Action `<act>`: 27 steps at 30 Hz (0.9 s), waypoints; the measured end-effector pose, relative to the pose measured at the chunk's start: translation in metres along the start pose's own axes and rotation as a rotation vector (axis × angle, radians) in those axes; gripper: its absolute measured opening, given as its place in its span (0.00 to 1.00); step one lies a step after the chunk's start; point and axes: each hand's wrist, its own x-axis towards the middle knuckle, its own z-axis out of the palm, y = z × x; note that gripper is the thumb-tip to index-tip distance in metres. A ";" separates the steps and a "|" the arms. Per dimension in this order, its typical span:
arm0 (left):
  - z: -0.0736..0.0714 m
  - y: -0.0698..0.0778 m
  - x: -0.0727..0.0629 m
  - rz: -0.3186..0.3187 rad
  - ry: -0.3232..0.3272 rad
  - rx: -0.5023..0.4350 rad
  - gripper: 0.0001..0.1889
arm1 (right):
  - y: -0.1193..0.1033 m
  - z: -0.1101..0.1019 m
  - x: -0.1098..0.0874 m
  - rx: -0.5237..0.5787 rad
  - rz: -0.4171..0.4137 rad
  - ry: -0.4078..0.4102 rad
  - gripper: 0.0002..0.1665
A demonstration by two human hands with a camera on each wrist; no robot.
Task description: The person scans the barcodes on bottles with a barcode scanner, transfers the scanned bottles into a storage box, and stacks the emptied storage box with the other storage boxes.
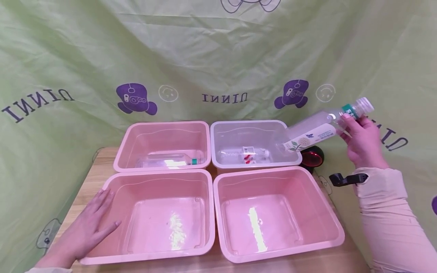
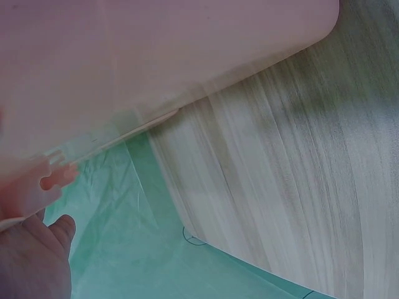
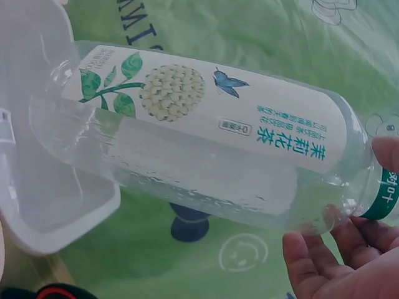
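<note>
My right hand (image 1: 365, 140) grips a large clear plastic bottle (image 1: 312, 131) by its neck and shoulder, near a green band. Tilted, the bottle has its base low over the right rim of the whitish bin (image 1: 249, 123) at the back right, its mouth up to the right. A white label (image 3: 206, 106) with a flower and a blue butterfly shows in the right wrist view. My left hand (image 1: 85, 227) rests on the left side of the front-left pink bin (image 1: 160, 257), fingers extended along it and thumb spread inward.
Another clear bottle (image 1: 165, 160) with a green band lies in the back-left pink bin (image 1: 164, 126). Inside the whitish bin lies a smaller bottle (image 1: 250, 155) with a red-and-white label. A front-right pink bin (image 1: 283, 256) and a black-and-red round object (image 1: 312, 157) stand nearby.
</note>
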 end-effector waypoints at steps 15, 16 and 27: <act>-0.001 0.002 -0.002 -0.003 0.017 0.010 0.45 | -0.015 -0.029 -0.004 -0.259 -0.080 0.203 0.24; -0.002 0.002 -0.002 0.000 0.021 0.010 0.45 | -0.014 -0.031 -0.004 -0.294 -0.081 0.221 0.23; 0.000 0.000 -0.002 0.020 0.041 0.008 0.44 | -0.006 -0.048 0.000 -0.478 -0.076 0.288 0.14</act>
